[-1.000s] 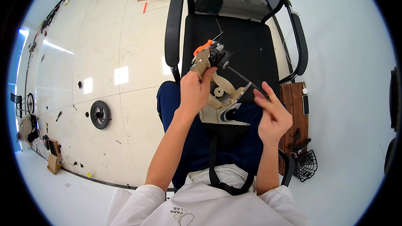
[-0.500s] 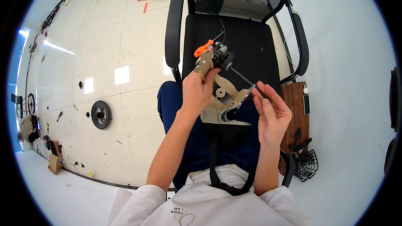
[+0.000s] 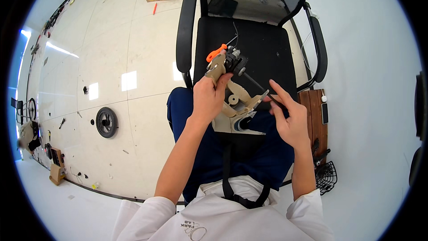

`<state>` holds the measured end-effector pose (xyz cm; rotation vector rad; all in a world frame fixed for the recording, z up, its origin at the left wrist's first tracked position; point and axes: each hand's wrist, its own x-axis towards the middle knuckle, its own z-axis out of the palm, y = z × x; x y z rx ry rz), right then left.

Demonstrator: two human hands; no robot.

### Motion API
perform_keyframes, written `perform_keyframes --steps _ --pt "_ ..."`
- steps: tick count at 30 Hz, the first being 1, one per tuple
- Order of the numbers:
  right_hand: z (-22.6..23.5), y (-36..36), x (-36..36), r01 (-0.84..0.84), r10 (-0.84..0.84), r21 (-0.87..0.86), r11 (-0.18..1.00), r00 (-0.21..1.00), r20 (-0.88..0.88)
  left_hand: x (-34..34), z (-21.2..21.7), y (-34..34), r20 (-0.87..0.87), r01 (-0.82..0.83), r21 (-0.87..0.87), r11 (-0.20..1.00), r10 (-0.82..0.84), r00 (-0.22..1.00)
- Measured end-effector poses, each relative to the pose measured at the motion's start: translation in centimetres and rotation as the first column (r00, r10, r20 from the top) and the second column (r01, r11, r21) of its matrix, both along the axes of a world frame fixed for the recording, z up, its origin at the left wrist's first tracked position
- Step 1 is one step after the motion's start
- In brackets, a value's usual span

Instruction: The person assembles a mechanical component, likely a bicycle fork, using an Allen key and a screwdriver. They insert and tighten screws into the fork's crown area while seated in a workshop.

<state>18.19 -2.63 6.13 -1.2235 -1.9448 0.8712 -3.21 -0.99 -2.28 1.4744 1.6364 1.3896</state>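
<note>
My left hand (image 3: 207,100) is wrapped round a beige frame part (image 3: 237,91) above my lap. At its far end sits a dark mechanism (image 3: 234,60) with metal fittings. From a round dark piece there, a long thin metal rod (image 3: 254,81) slants down past the frame's edge to my right hand (image 3: 292,118). The thumb and curled fingers of that hand are at the rod's dark near end, while the index finger stretches out along it. Just beyond my left hand is an orange-handled tool (image 3: 216,53), lying against the mechanism; its metal shaft points away from me.
A black office chair (image 3: 267,58) faces me, its seat beneath the mechanism. To the left a black-tyred wheel (image 3: 107,122) lies on the tiled floor. On the right are a wooden board (image 3: 314,120) with a phone (image 3: 324,113) and a black wire basket (image 3: 327,178).
My right hand has turned and shifted slightly, its index finger now stretched up and away from the rod's end. My left hand and the frame part stay nearly still.
</note>
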Motion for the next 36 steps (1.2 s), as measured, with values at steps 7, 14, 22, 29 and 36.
perform_keyframes --steps 7,14,22,29,36 --pt "2.5 3.4 0.1 -0.161 0.119 -0.476 0.864 0.986 -0.117 0.3 0.3 0.0 0.019 -0.017 0.022 1.000 0.016 1.000" --pt "3.8 7.2 -0.8 -0.282 0.335 -0.726 0.627 0.939 -0.075 -0.2 0.4 -0.4 0.009 0.001 0.024 1.000 -0.001 1.000" --pt "6.0 9.2 -2.1 -0.182 0.442 -0.714 0.676 0.876 0.194 -1.0 1.6 -0.7 -0.100 0.070 -0.051 0.996 -0.075 0.992" --pt "7.2 9.7 -4.0 -0.235 0.514 -0.526 0.818 0.709 0.483 -1.6 1.3 -0.5 -0.083 0.064 -0.056 0.996 -0.068 0.994" --pt "5.5 8.4 -4.6 -0.248 0.449 -0.777 0.579 0.892 0.050 -2.6 0.5 -1.0 -0.063 0.043 -0.009 0.999 -0.044 0.997"
